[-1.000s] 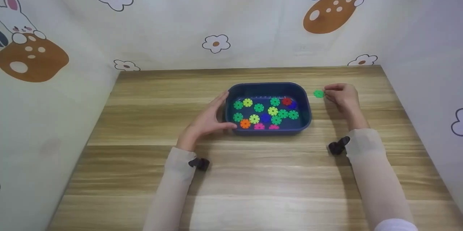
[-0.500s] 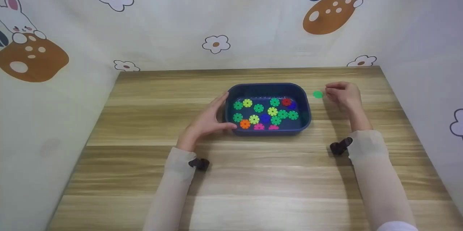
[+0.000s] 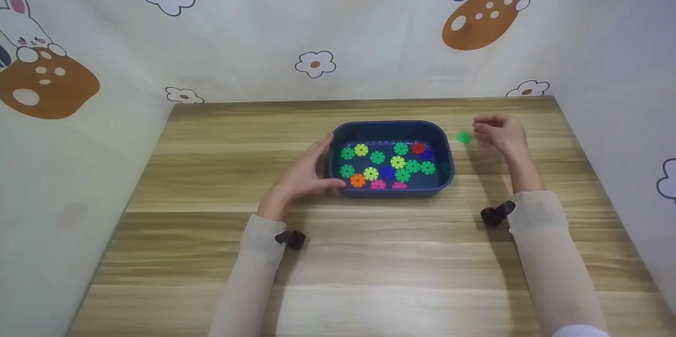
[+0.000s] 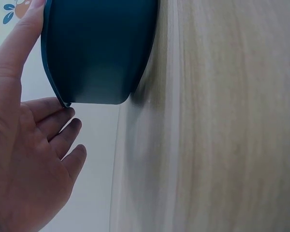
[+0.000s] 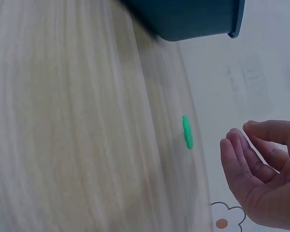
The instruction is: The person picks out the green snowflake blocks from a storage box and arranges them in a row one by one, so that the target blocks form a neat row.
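My left hand point(image 3: 301, 173) rests against the left end of a dark blue plastic basin point(image 3: 393, 194). Its thumb touches the front rim and its straight fingers reach along the side; the left wrist view shows the other fingers spread loosely beside the basin's corner. Several notched plastic discs lie in the basin, among them an orange disc point(image 3: 357, 180) and a red disc point(image 3: 418, 148). To the basin's right, a lone green disc point(image 3: 463, 137) looks blurred, its notches lost; the right wrist view catches it edge-on. Just right of it hovers my right hand point(image 3: 504, 133), holding nothing, fingers loosely bent.
The wooden table point(image 3: 391, 273) stretches around the basin. A pale patterned curtain point(image 3: 369, 20) closes off the back and both sides. A small black camera point(image 3: 496, 214) sits at the right cuff and another black camera point(image 3: 292, 239) at the left.
My right hand has let go of the green disc and drawn slightly back from it. The disc's notches, visible a second ago, have blurred. Left hand and basin stay put.
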A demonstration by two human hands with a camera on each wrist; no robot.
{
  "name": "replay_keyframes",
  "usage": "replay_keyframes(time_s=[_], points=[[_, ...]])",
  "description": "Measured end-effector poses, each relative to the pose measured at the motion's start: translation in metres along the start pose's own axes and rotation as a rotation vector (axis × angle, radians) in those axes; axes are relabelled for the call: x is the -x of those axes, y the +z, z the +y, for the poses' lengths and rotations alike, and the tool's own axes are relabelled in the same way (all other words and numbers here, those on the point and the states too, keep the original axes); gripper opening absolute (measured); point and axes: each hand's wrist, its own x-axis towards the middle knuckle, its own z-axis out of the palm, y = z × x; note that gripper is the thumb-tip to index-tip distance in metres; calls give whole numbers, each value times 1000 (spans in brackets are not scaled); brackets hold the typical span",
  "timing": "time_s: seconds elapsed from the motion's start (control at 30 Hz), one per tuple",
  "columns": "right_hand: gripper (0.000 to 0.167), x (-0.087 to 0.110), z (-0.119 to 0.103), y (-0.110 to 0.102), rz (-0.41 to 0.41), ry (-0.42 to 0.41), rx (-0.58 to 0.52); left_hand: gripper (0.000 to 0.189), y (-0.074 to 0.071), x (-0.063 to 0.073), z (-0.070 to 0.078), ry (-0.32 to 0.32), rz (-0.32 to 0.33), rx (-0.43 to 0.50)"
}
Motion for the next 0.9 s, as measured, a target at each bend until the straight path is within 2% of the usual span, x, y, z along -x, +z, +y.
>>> replay_keyframes(time_s=[0.27,0.5,0.9], points=[[40,4,-11,7,-9,-27,-29,111,0,0,0,-13,0,-1],[40,9,-21,16,-33,-80,-65,111,0,0,0,36,12,-18],[35,15,-42,38,-52,-164,-26,110,0,2,1,-3,4,-1]])
